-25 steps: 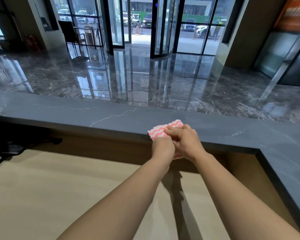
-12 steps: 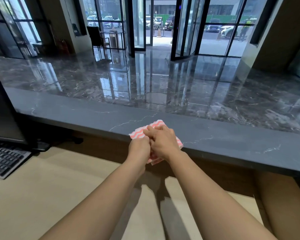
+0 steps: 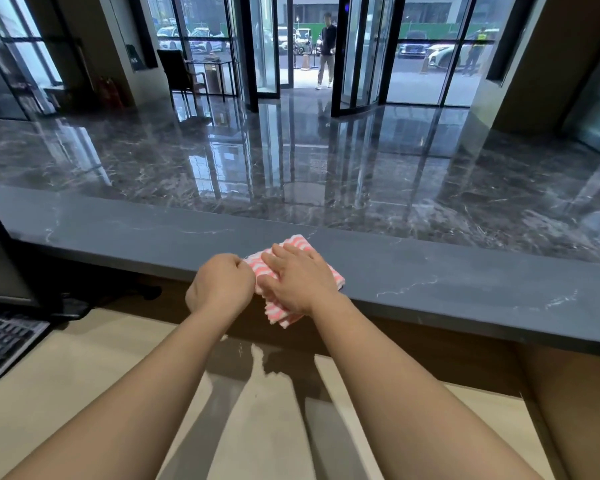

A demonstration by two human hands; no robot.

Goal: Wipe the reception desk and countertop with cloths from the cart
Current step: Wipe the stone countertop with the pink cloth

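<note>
Currently, centre frame: pink-white cloth lies on near edge of dark countertop, part hanging over; R hand flat on it, fingers straight, pressing; L hand clenched, gripping cloth's left edge; keyboard lower left.

The cloth is soft, ribbed pink-and-white fabric on a raised desk ledge of matt dark grey stone with thin white veins. The lower desk looks like pale, smooth wood laminate, and the floor beyond is dark, mirror-glossy marble.
</note>
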